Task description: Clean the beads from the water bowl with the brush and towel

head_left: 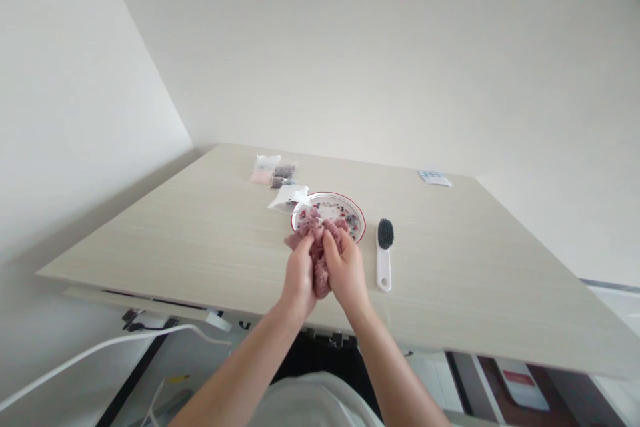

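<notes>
A bunched, dusty-pink cloth is gripped between my two hands above the near side of a plate. My left hand holds its left side, thumb on top. On the other side my right hand is closed on the same cloth, its thumb also pressing from above. Behind the cloth lies a white plate with a red rim and small dark and red marks or bits on it; its near part is hidden. To the right of my hands rests a white-handled brush with dark bristles.
Clear plastic packets with pink and dark contents lie at the back left of the table. A white packet touches or overlaps the plate's left edge. A blue-and-white card sits at the back right. A white cable runs below the left front edge.
</notes>
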Tool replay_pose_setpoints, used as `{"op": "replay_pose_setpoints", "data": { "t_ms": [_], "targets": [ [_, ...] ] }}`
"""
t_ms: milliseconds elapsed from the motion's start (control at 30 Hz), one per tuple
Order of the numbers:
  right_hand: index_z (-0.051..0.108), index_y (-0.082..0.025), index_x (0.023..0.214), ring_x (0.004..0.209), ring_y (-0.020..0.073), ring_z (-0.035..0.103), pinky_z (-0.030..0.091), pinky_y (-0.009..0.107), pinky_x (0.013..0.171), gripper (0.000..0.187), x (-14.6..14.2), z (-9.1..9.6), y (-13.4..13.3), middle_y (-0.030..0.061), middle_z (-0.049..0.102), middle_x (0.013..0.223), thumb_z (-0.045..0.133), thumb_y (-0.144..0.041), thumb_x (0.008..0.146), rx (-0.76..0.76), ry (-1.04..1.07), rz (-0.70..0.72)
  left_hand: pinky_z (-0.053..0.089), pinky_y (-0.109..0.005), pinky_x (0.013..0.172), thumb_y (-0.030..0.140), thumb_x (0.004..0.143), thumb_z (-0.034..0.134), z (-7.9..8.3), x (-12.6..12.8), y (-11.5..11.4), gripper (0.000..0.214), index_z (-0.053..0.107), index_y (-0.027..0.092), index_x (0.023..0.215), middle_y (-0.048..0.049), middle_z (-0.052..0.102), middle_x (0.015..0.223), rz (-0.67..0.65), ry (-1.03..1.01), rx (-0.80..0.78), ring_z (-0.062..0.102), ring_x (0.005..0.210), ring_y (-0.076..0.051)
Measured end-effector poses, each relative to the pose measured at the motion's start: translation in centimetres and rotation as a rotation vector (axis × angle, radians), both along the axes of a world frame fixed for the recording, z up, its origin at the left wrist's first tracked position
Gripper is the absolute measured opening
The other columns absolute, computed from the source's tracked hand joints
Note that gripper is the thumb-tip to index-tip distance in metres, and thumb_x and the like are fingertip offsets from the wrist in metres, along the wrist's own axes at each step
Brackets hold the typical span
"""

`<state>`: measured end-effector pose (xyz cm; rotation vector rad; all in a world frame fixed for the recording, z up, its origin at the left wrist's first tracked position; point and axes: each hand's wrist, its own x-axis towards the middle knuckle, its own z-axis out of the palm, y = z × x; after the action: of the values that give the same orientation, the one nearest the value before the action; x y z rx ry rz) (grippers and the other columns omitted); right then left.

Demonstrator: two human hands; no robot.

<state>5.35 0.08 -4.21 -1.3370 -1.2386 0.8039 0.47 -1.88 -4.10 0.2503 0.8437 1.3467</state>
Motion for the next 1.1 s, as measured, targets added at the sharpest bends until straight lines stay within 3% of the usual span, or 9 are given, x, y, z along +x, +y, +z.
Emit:
{"op": "replay_pose_setpoints", "data": {
  "t_ms": [167, 367, 433, 533, 733, 833, 933, 1000, 1100],
  "targets": [
    [0.053, -0.018, 0.074, 0.066, 0.0144, 0.052, 0.04, 0.025, 0.062, 0.021, -0.1, -0.6, 0.8, -0.0002, 0.056, 0.068, 0.043, -0.035, 0.08, 0.024, 0.163, -0.141, 0.047, -0.02, 0.082, 0.028, 0.077, 0.057, -0.2, 0.5, -0.3, 0.026, 0.06, 0.021, 0.102, -0.0044, 0.063, 0.111, 0.159, 0.103, 0.124, 0.056, 0.106, -0.015],
    [0.053, -0.018, 0.076, 0.072, 0.015, 0.054, 0.04, 0.026, 0.067, 0.019, -0.4, -0.7, 0.1, 0.0014, 0.058, 0.074, 0.043, -0.033, 0.081, 0.04, 0.078, -0.103, 0.05, -0.025, 0.077, 0.022, 0.077, 0.052, 0.1, -0.2, 1.2, 0.016, 0.064, 0.014, 0.085, -0.0089, 0.068, 0.096, -0.1, 0.023, 0.083, 0.062, 0.094, -0.019],
    [0.054, -0.018, 0.077, 0.073, 0.0157, 0.055, 0.042, 0.027, 0.067, 0.021, -0.2, -0.8, 0.4, 0.0025, 0.059, 0.075, 0.042, -0.035, 0.08, 0.033, 0.148, -0.148, 0.048, -0.023, 0.082, 0.025, 0.078, 0.053, -0.3, 0.1, 1.0, 0.019, 0.062, 0.018, 0.093, -0.006, 0.065, 0.104, 0.019, 0.087, 0.135, 0.058, 0.101, -0.017],
    [0.056, -0.017, 0.083, 0.075, 0.0169, 0.057, 0.043, 0.028, 0.068, 0.026, 0.4, -1.0, 1.0, 0.0041, 0.062, 0.078, 0.04, -0.037, 0.081, 0.024, 0.258, -0.195, 0.042, -0.021, 0.09, 0.026, 0.077, 0.056, -0.7, 0.8, 0.3, 0.024, 0.061, 0.021, 0.1, -0.0041, 0.062, 0.112, 0.084, 0.182, 0.207, 0.052, 0.11, -0.015],
    [0.058, -0.016, 0.089, 0.09, 0.0194, 0.056, 0.042, 0.032, 0.081, 0.03, 0.0, -1.8, -0.1, 0.0075, 0.063, 0.091, 0.045, -0.04, 0.079, 0.047, 0.177, -0.163, 0.049, -0.027, 0.08, 0.017, 0.076, 0.05, 0.4, 0.1, 2.3, 0.012, 0.061, 0.016, 0.078, -0.0057, 0.069, 0.081, -0.093, -0.053, 0.027, 0.064, 0.088, -0.017],
    [0.055, -0.016, 0.095, 0.09, 0.0189, 0.058, 0.046, 0.032, 0.078, 0.032, -0.3, -2.2, -0.4, 0.0074, 0.063, 0.095, 0.044, -0.043, 0.079, 0.028, 0.481, -0.139, 0.052, -0.026, 0.072, 0.022, 0.079, 0.046, 0.3, -0.1, 3.0, 0.016, 0.061, 0.016, 0.078, -0.0048, 0.068, 0.075, -0.041, -0.174, 0.0, 0.065, 0.078, -0.016],
    [0.052, -0.018, 0.1, 0.093, 0.0189, 0.059, 0.047, 0.032, 0.078, 0.034, -0.4, -2.3, -0.7, 0.0078, 0.062, 0.102, 0.043, -0.043, 0.08, 0.034, 0.73, -0.212, 0.053, -0.027, 0.065, 0.026, 0.08, 0.045, 0.2, -0.3, 3.1, 0.02, 0.061, 0.015, 0.085, -0.0045, 0.068, 0.074, 0.033, -0.201, -0.051, 0.066, 0.07, -0.016],
    [0.052, -0.018, 0.102, 0.097, 0.0189, 0.057, 0.046, 0.032, 0.08, 0.034, -0.3, -2.2, -1.2, 0.0081, 0.06, 0.106, 0.042, -0.043, 0.082, 0.081, 0.713, -0.231, 0.053, -0.028, 0.064, 0.027, 0.08, 0.045, 0.3, -0.3, 3.2, 0.022, 0.061, 0.013, 0.086, -0.0063, 0.068, 0.074, 0.002, -0.198, -0.105, 0.066, 0.068, -0.017],
    [0.054, -0.017, 0.1, 0.092, 0.0184, 0.057, 0.044, 0.03, 0.077, 0.032, 0.2, -1.9, -1.7, 0.0071, 0.061, 0.099, 0.042, -0.04, 0.082, 0.142, 0.44, -0.177, 0.052, -0.028, 0.07, 0.024, 0.082, 0.041, 0.6, 0.1, 2.9, 0.025, 0.062, 0.011, 0.079, -0.0089, 0.068, 0.075, -0.058, -0.221, -0.128, 0.066, 0.076, -0.018]
  ]
}}
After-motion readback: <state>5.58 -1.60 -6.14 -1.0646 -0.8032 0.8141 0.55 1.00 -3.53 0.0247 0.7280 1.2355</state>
